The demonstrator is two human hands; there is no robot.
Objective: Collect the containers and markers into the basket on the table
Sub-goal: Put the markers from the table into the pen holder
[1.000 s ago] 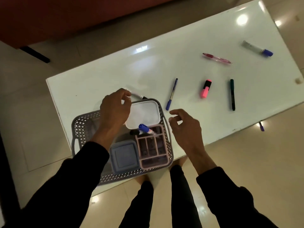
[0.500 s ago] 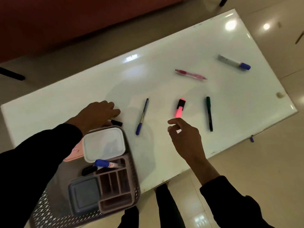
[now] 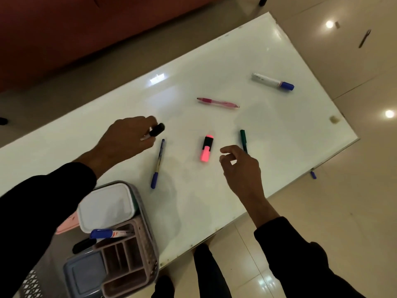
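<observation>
My left hand (image 3: 126,140) grips a black-capped marker (image 3: 156,130) just above the white table (image 3: 214,72). My right hand (image 3: 238,166) hovers with loosely curled fingers between the pink highlighter (image 3: 206,151) and the dark green marker (image 3: 243,138), holding nothing. A blue pen (image 3: 158,164), a pink pen (image 3: 218,102) and a white marker with a blue cap (image 3: 272,81) lie on the table. The grey basket (image 3: 148,229) at the near left holds a white lidded container (image 3: 106,207), a grey-blue container (image 3: 86,274), a pink divided tray (image 3: 126,263) and a blue-capped marker (image 3: 107,233).
A small blue cap (image 3: 313,174) lies on the tiled floor past the table's right edge. A pen-like object (image 3: 364,38) lies on the floor at the far right. A dark red piece of furniture (image 3: 86,24) runs behind the table. My legs stand at the near edge.
My left hand has lifted the black-capped marker from beside the basket and carried it up and to the right. My right hand drifted right towards the green marker. The view shifted right.
</observation>
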